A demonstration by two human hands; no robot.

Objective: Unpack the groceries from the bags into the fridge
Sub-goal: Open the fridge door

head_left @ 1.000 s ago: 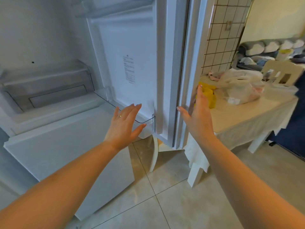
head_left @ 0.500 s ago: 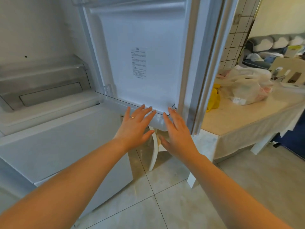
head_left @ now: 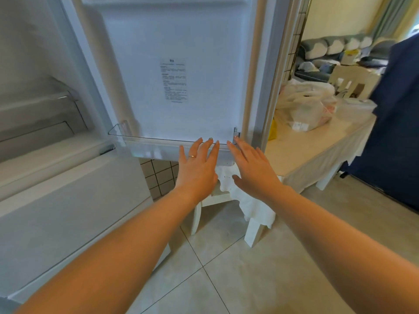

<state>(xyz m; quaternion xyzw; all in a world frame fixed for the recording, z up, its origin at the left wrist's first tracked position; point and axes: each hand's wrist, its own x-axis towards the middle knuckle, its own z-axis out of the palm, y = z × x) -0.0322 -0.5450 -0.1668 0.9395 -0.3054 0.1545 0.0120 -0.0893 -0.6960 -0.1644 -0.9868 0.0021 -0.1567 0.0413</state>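
Two hands: I am seeing both reaching toward the fridge door (head_left: 181,64), fingers straight and spread, holding nothing.
Left hand (head_left: 197,168): it is hovering low in front of the fridge door, fingertips at the rim of the clear door shelf (head_left: 158,145); I cannot tell whether they are touching it.
Right hand (head_left: 254,171): a second ago it was out past the edge of the fridge door, toward the table; now it is sitting just beside the left hand, fingertips at the right end of the door shelf.
Fridge door: it is standing wider open than a second ago, inner face and printed label (head_left: 174,80) now facing me squarely.
Fridge interior (head_left: 40,114): left of the fridge door, its clear drawers are showing nothing inside that I can make out.
Grocery bags (head_left: 306,107): they are sitting on the white table (head_left: 317,146), right of the fridge door and well apart from both hands.
Meaning for the task: I am judging the fridge to be open and ready, with unpacking not yet begun; nothing from the bags is in the fridge.
Next: I am expecting a reach right, past the fridge door, to the bags.
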